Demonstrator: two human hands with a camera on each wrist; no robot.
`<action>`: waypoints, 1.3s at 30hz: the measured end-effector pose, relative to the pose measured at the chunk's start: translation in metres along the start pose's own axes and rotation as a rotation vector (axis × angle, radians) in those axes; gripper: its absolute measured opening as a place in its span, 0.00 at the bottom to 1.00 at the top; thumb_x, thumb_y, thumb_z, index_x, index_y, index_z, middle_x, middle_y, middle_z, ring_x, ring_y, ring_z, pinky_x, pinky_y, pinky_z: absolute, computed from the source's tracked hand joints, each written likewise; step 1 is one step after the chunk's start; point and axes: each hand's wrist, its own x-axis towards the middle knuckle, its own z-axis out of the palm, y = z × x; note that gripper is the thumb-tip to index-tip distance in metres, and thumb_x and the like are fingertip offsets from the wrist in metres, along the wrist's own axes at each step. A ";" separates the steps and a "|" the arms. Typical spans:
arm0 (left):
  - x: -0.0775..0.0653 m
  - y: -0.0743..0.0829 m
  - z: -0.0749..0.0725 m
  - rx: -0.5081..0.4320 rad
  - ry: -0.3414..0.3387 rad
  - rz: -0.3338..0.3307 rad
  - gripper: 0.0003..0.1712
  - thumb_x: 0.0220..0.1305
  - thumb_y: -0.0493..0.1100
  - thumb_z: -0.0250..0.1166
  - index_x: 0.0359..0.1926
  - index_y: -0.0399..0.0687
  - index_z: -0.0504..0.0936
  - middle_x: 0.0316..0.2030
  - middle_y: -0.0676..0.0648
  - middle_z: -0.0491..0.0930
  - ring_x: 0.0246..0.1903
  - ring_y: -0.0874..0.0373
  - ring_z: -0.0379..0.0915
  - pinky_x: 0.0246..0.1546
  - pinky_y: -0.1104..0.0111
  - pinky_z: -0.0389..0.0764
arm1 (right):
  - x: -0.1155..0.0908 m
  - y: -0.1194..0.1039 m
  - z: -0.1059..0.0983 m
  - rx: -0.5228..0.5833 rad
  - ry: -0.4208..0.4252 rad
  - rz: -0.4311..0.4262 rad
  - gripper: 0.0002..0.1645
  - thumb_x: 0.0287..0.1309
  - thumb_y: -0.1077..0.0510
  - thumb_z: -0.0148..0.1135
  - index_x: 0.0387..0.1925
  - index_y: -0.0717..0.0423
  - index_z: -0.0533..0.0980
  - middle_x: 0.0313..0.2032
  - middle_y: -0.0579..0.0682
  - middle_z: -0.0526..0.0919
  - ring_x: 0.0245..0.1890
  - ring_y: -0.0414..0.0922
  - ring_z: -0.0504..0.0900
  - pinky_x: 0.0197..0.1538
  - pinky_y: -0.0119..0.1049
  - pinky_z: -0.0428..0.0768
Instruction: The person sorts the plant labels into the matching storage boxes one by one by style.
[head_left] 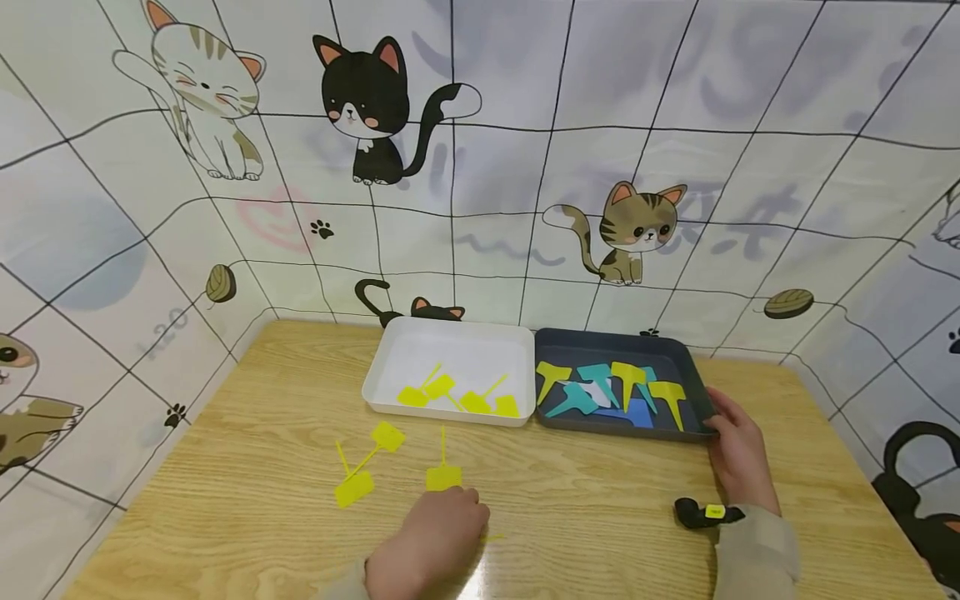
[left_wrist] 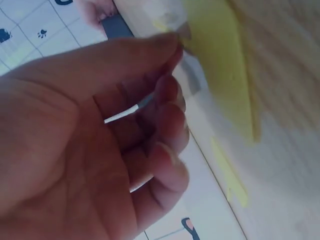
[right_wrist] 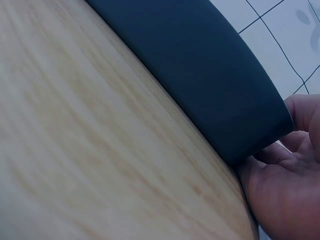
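Note:
My left hand (head_left: 438, 533) is low over the table, in front of the white tray. In the left wrist view its thumb and forefinger pinch the narrow part of a yellow plant label (left_wrist: 220, 65), while the other fingers curl loosely. Just beyond the knuckles lies another yellow plant label (head_left: 444, 477), and two crossed yellow ones (head_left: 354, 489) are to the left. My right hand (head_left: 742, 454) grips the right end of the dark tray (head_left: 600, 340); the right wrist view has the fingers at its corner (right_wrist: 270, 142).
Several yellow labels (head_left: 474, 402) lie in the white tray (head_left: 450, 332), which stands against the dark one. Yellow, teal (head_left: 573, 398), blue (head_left: 639, 412) and white labels lie mixed in the dark tray. A cat-print cloth (head_left: 495, 167) rises behind the wooden table (head_left: 570, 500).

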 end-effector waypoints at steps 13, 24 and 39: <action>0.009 0.034 0.005 0.193 -0.024 -0.076 0.09 0.54 0.45 0.62 0.21 0.50 0.74 0.18 0.54 0.64 0.17 0.64 0.58 0.13 0.73 0.59 | -0.001 0.000 -0.001 -0.012 0.007 -0.005 0.33 0.61 0.69 0.37 0.67 0.48 0.53 0.67 0.46 0.47 0.63 0.43 0.49 0.45 0.17 0.69; 0.008 0.029 0.003 0.047 -0.150 -0.092 0.10 0.50 0.46 0.65 0.29 0.49 0.72 0.22 0.52 0.69 0.20 0.63 0.65 0.17 0.69 0.67 | -0.001 0.002 -0.001 -0.015 0.015 0.010 0.33 0.61 0.69 0.37 0.67 0.48 0.53 0.67 0.45 0.46 0.63 0.42 0.49 0.47 0.18 0.69; -0.003 -0.009 -0.025 -0.172 0.127 -0.089 0.12 0.50 0.39 0.58 0.19 0.54 0.63 0.11 0.59 0.57 0.10 0.65 0.53 0.08 0.72 0.55 | 0.000 0.002 0.000 -0.010 0.002 -0.006 0.33 0.61 0.69 0.37 0.67 0.48 0.53 0.67 0.45 0.46 0.63 0.42 0.49 0.45 0.17 0.69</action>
